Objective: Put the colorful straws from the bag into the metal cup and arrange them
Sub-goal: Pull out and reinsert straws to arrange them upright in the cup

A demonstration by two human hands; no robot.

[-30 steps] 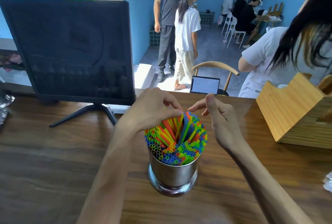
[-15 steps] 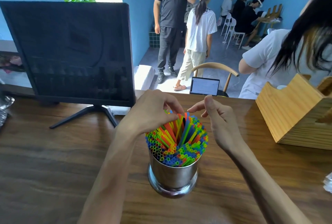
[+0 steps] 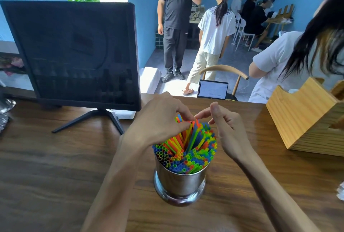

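We see a metal cup (image 3: 179, 185) standing upright on the wooden table (image 3: 46, 176), near the middle of the view, packed full of colourful straws (image 3: 186, 149). The straws fan out above the rim; those at the near side stand shorter with their open ends facing us, while those at the far side rise higher and lean toward the middle.

Our left hand (image 3: 160, 120) reaches in from the near left and sits over the far left part of the bunch. Its fingers are curled, and the fingertips pinch the tops of a few tall straws, orange and yellow among them. Our right hand (image 3: 225, 131) comes in from the near right and hovers just beside the far right edge of the bunch. Its fingers are loosely bent with the thumb raised; we cannot tell whether a fingertip touches a straw, and it does not seem to grip anything.

On the far left of the table stands a dark monitor (image 3: 74, 53) on a splayed foot. A wooden box (image 3: 305, 118) sits at the far right. Beyond the table edge we see a chair (image 3: 225, 71), a small lit screen (image 3: 213, 90), and several people in a blue-walled room.
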